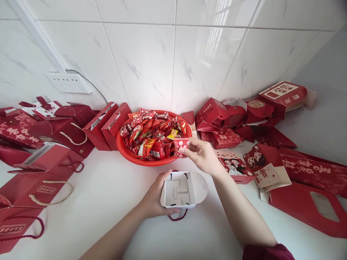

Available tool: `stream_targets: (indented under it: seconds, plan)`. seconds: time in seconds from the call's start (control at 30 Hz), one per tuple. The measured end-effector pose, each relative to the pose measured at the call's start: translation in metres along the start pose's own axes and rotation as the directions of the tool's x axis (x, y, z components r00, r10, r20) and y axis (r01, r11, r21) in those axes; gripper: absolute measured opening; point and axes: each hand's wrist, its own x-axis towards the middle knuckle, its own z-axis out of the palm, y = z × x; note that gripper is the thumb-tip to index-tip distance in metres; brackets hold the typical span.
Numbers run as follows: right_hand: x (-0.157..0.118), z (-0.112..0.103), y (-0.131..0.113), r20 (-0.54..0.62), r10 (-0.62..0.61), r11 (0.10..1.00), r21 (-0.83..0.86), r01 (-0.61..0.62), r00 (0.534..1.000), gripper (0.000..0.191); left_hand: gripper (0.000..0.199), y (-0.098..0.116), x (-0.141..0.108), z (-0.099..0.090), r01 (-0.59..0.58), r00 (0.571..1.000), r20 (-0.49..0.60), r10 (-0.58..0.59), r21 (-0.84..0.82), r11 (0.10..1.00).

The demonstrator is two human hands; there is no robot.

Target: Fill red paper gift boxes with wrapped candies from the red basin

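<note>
My left hand (155,196) is wrapped round the left side of a small gift box (180,193). The box's top is open, its white inside shows no contents, and a rounded flap sticks out to the right. A dark red cord hangs at its near side. Between thumb and fingers, my right hand (202,155) pinches a red candy packet (181,146) with pale dots. The packet is at the right rim of a red basin (154,163) heaped with wrapped candies (148,133), behind the box.
Red gift boxes and bags (61,159) with cord handles line the left side. More red boxes (214,113) and flat cartons (306,206) lie on the right. A tiled wall (146,54) stands behind the white table (105,187), with a power socket (69,83) at the left.
</note>
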Motion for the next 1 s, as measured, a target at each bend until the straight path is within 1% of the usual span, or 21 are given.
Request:
stream_targets:
  seconds: [0.07,0.13,0.17,0.2,0.23,0.3,0.37,0.4,0.43,0.5,0.57,0.6,0.63,0.7,0.77,0.83,0.87,0.9,0.97,1.0]
  plan:
    - [-0.013,-0.003,-0.015,0.156,-0.008,0.997,-0.072,0.02,0.988,0.022,0.116,0.002,0.001,0.0,0.019,1.0,0.004,-0.019,-0.001,1.0]
    - [-0.025,-0.004,-0.027,0.339,0.02,0.973,-0.224,0.06,0.941,0.016,0.114,0.003,0.001,0.0,0.029,1.0,0.01,-0.029,0.006,1.0]
    - [-0.03,-0.004,-0.031,0.412,0.051,0.945,-0.314,0.089,0.91,0.015,0.115,0.003,0.001,0.0,0.032,0.999,0.008,-0.032,0.019,0.999]
    - [-0.034,-0.002,-0.033,0.456,0.089,0.907,-0.404,0.117,0.886,0.015,0.116,0.003,0.001,0.0,0.034,0.999,0.004,-0.034,0.037,0.999]
    - [-0.037,0.002,-0.034,0.469,0.125,0.862,-0.488,0.139,0.874,0.014,0.117,0.003,0.001,0.0,0.032,0.999,-0.002,-0.032,0.056,0.998]
    - [-0.041,0.013,-0.031,0.449,0.188,0.759,-0.631,0.161,0.874,0.009,0.119,0.003,0.001,0.0,0.03,1.0,-0.008,-0.029,0.083,0.996]
    - [-0.042,0.027,-0.026,0.432,0.238,0.655,-0.732,0.184,0.87,0.012,0.117,0.003,0.001,-0.001,0.033,0.999,0.001,-0.034,0.093,0.995]
    - [-0.043,0.034,-0.023,0.449,0.262,0.621,-0.756,0.207,0.854,0.016,0.117,0.003,0.001,-0.001,0.035,0.999,0.007,-0.036,0.099,0.994]
    - [-0.043,0.039,-0.02,0.487,0.284,0.611,-0.756,0.236,0.826,0.019,0.117,0.004,0.001,-0.001,0.035,0.999,0.011,-0.036,0.106,0.994]
    - [-0.045,0.045,-0.015,0.581,0.319,0.648,-0.71,0.275,0.749,0.018,0.118,0.006,0.002,-0.001,0.026,0.999,0.023,-0.029,0.109,0.994]
    - [-0.047,0.046,-0.011,0.647,0.354,0.685,-0.671,0.284,0.676,0.018,0.119,0.007,0.002,-0.001,0.015,0.999,0.038,-0.018,0.09,0.996]
    - [-0.047,0.046,-0.009,0.66,0.376,0.685,-0.671,0.284,0.65,0.019,0.119,0.007,0.002,-0.001,0.012,0.999,0.044,-0.016,0.075,0.997]
    - [-0.047,0.047,-0.006,0.662,0.398,0.675,-0.68,0.286,0.635,0.02,0.118,0.008,0.002,-0.001,0.012,0.999,0.047,-0.014,0.062,0.998]
    - [-0.046,0.05,0.002,0.659,0.422,0.646,-0.701,0.303,0.623,0.018,0.118,0.007,0.002,0.0,0.015,0.999,0.05,-0.017,0.048,0.999]
    - [-0.044,0.057,0.008,0.662,0.416,0.636,-0.702,0.32,0.624,0.017,0.118,0.006,0.002,0.0,0.016,0.998,0.053,-0.018,0.041,0.999]
    - [-0.042,0.06,0.011,0.667,0.402,0.634,-0.697,0.336,0.627,0.017,0.119,0.005,0.001,-0.001,0.012,0.998,0.059,-0.014,0.032,0.999]
    - [-0.041,0.059,0.009,0.681,0.394,0.642,-0.685,0.345,0.617,0.017,0.119,0.005,0.001,-0.001,0.012,0.998,0.059,-0.014,0.034,0.999]
    - [-0.039,0.056,0.004,0.701,0.376,0.661,-0.661,0.355,0.606,0.017,0.119,0.005,0.001,-0.002,0.013,0.998,0.056,-0.016,0.042,0.999]
    - [-0.03,0.043,-0.012,0.755,0.291,0.736,-0.569,0.366,0.588,0.018,0.118,0.006,0.0,-0.003,0.029,0.998,0.046,-0.032,0.07,0.997]
    - [-0.023,0.035,-0.021,0.768,0.22,0.782,-0.508,0.362,0.601,0.019,0.117,0.007,0.0,-0.003,0.04,0.998,0.043,-0.044,0.08,0.996]
